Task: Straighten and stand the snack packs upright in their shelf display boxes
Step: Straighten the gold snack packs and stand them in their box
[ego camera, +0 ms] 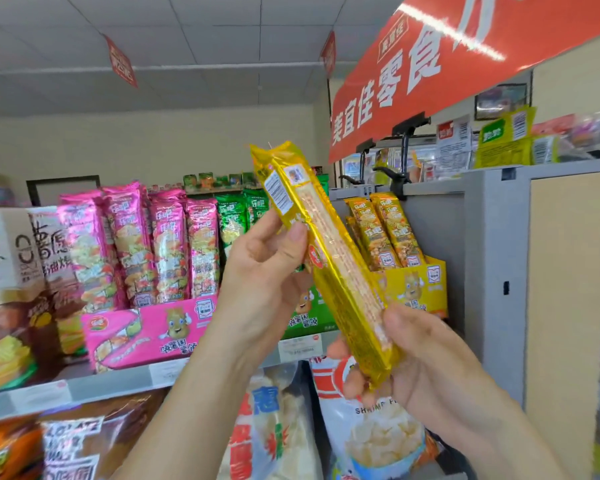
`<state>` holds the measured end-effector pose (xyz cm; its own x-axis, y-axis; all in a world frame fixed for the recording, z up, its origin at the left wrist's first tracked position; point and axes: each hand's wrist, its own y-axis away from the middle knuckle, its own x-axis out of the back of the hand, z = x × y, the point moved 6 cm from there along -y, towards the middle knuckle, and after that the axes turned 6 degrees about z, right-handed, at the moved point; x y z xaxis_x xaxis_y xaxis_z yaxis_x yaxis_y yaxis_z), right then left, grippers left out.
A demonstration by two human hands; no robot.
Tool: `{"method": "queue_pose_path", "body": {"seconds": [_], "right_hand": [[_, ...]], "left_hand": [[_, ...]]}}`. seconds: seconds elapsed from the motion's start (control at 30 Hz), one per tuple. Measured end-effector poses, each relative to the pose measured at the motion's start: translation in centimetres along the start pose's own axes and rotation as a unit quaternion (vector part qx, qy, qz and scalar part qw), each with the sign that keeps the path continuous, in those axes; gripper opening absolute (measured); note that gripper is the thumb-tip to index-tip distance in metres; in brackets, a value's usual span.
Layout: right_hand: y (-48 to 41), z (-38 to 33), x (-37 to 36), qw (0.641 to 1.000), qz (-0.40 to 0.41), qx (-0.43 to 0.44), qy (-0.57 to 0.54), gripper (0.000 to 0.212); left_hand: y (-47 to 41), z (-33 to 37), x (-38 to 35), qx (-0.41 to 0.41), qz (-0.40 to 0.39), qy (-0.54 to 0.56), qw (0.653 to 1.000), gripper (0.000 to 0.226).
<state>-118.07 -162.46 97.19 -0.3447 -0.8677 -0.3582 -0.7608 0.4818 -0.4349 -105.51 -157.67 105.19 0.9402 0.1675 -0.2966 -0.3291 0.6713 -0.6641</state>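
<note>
Hands clamp one yellow pack (326, 261): left hand (267, 271) up top, right hand (416, 358) below. Pink packs (146, 244) stand tidy; yellow box (420, 289) awaits this one.

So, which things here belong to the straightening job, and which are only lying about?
Job: yellow pack, held by left hand and right hand; yellow box; pink packs; pink box; green packs.
Lying about: red banner; shrimp bag; brown carton.

Three display boxes (146, 336), one raised yellow pack (340, 271), two hands (264, 275).
</note>
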Motion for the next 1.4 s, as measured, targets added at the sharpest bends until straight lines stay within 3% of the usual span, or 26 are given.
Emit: {"method": "queue_pose_path", "body": {"seconds": [0.07,0.13,0.2,0.27,0.33,0.37,0.43,0.5,0.67,0.73,0.8,0.93,0.97,1.0,1.1,1.17,1.27,1.4], "right_hand": [[0.0,-0.2,-0.2,0.995,0.064,0.051,0.058,0.046],[0.2,-0.7,-0.6,0.965,0.142,0.132,0.175,0.034],[1.0,-1.1,-1.3,0.899,0.215,0.221,0.311,0.032],[1.8,-1.0,-2.4,0.806,0.261,0.280,0.452,0.044],[2.4,-0.7,-3.0,0.763,0.268,0.296,0.509,0.045],[2.6,-0.4,-3.1,0.773,0.261,0.287,0.503,0.044],[2.8,0.3,-3.1,0.831,0.252,0.250,0.429,0.047],[2.9,0.8,-3.1,0.875,0.255,0.219,0.350,0.048],[3.6,1.0,-3.4,0.887,0.278,0.214,0.300,0.059],[4.0,1.1,-3.4,0.868,0.296,0.221,0.332,0.064],[4.5,0.8,-3.3,0.824,0.324,0.250,0.391,0.060],[5.3,0.0,-3.5,0.709,0.343,0.315,0.529,0.059],[5.6,0.0,-3.4,0.701,0.340,0.325,0.536,0.060],[5.7,0.0,-3.1,0.719,0.335,0.322,0.518,0.061],[5.5,0.3,-2.4,0.868,0.288,0.251,0.317,0.060],[5.3,0.5,-1.9,0.925,0.268,0.196,0.186,0.060],[5.4,0.3,-1.1,0.942,0.267,0.168,0.118,0.056],[5.8,-0.1,0.3,0.923,0.289,0.210,0.146,0.053]], "left_hand": [[0.1,0.3,0.3,0.016,-0.017,-0.008,1.000,0.035],[0.1,0.6,0.9,0.019,-0.003,-0.065,0.998,0.048],[0.4,0.9,1.2,-0.006,0.011,-0.155,0.988,0.056],[0.7,1.2,1.7,-0.022,0.031,-0.194,0.980,0.041],[0.8,1.0,1.8,-0.012,0.041,-0.165,0.985,0.036],[0.8,0.9,2.0,-0.001,0.039,-0.131,0.991,0.043],[0.7,1.0,2.6,0.020,0.028,-0.053,0.998,0.056],[0.7,1.1,3.0,0.029,0.017,-0.004,0.999,0.052],[0.8,0.8,3.3,0.040,-0.005,0.030,0.999,0.036],[0.8,0.9,3.1,0.050,-0.019,0.036,0.998,0.032],[0.4,1.4,3.0,0.043,-0.012,0.009,0.999,0.025],[-1.0,3.5,3.4,-0.048,0.079,-0.109,0.990,0.016],[-1.3,3.8,3.6,-0.064,0.101,-0.110,0.987,0.015],[-1.5,3.9,3.7,-0.076,0.115,-0.111,0.984,0.019],[-1.8,3.5,3.2,-0.083,0.113,-0.108,0.984,0.030],[-2.0,2.9,2.7,-0.074,0.102,-0.089,0.988,0.029],[-2.3,2.3,1.8,-0.067,0.098,-0.085,0.989,0.026],[-2.8,1.7,0.5,-0.050,0.092,-0.107,0.989,0.018]]}}
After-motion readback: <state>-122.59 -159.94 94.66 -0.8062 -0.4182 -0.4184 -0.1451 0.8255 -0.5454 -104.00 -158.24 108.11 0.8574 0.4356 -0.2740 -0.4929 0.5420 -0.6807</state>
